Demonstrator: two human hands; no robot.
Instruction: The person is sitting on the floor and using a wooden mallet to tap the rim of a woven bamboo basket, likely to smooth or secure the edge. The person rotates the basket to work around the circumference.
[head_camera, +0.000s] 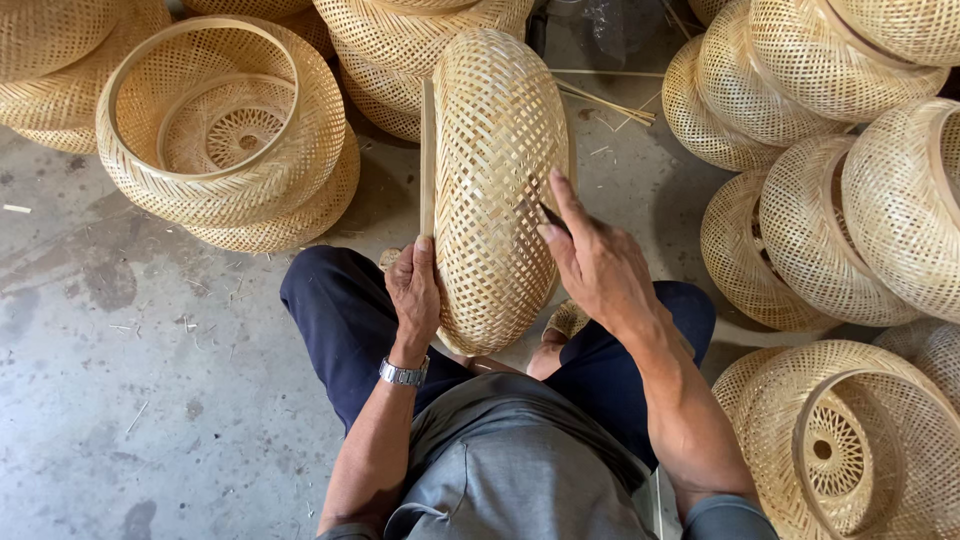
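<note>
L hand (415, 290) grips woven basket (497, 190) rim; basket on edge, axis vertical; R hand (590, 260) pinches dark tool (552, 217).

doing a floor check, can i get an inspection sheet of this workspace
surface: bare concrete floor, stained.
job's things: woven bamboo basket on edge between the knees; thin dark tool at its weave.
clutter: loose bamboo strips, small splinters.
grippers: left hand grips the basket rim; right hand holds the tool.
cables: nothing seen.
surroundings: stacked baskets left, more piles right.
</note>
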